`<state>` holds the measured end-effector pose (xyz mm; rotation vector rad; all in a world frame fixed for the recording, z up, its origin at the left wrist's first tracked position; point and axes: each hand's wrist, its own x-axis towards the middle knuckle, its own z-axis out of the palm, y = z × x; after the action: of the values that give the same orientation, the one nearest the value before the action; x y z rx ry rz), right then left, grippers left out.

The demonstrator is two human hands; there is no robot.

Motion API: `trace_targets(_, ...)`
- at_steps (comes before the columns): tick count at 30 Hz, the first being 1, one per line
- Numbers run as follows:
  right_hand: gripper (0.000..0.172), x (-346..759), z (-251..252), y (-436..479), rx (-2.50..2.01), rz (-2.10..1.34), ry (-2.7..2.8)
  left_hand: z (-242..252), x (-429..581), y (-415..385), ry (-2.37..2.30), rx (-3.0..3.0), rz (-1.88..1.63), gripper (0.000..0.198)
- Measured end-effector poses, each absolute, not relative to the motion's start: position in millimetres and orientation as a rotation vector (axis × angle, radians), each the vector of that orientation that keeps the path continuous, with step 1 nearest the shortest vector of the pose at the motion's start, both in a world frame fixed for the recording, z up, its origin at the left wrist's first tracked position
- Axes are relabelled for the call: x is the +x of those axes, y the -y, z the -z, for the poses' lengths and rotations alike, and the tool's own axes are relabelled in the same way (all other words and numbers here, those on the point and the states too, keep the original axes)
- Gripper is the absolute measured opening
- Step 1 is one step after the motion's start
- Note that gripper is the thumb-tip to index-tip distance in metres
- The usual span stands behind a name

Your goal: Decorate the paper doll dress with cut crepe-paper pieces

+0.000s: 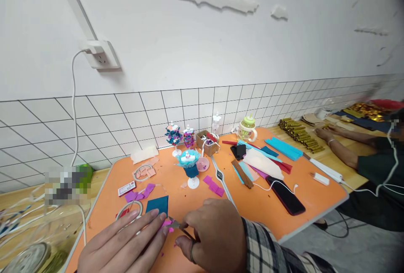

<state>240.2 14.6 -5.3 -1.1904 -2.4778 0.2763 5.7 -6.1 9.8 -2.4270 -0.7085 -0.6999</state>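
Note:
My right hand is closed around a small pair of scissors, fingers through the handles, blades pointing left. A little piece of magenta paper lies at the blades, pinched at its left side by the fingertips of my left hand. Just beyond those fingers is a dark teal paper square. Farther back, a miniature dress form on a white round base wears a light blue ruffle and a teal wrap. Two more miniature forms stand behind it, dressed in shiny coloured bits.
Magenta paper strips, tape rolls, a small cardboard box, and a pink dish surround the work. At right lie a phone with a cable and coloured paper. A co-worker's hands are beside gold rolls.

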Motion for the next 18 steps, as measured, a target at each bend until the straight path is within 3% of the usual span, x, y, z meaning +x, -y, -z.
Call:
trace_targets(7,0.025,237.4,1.5,-14.0,-1.222,-0.237,2.540,-13.3,5.7,7.4,0.704,-2.401,0.683,0.033)
trace_targets(13,0.021,237.0,-5.1,-15.6,-1.229,-0.476,2.499,-0.2,3.3,4.6,0.804,-2.403,0.817,0.034)
trace_targets(15,0.024,242.7,0.0,-24.7,-1.264,-0.660,2.307,6.8,7.2,-0.1,1.042,-2.388,0.974,0.029)
trace_targets(17,0.045,252.7,16.3,-42.6,-1.371,-0.862,2.146,12.3,14.1,-6.8,1.502,-2.300,1.188,0.015)
trace_targets(18,0.042,259.2,29.3,-54.1,-1.434,-0.950,2.137,14.3,17.9,-10.6,1.797,-2.194,1.333,0.018)
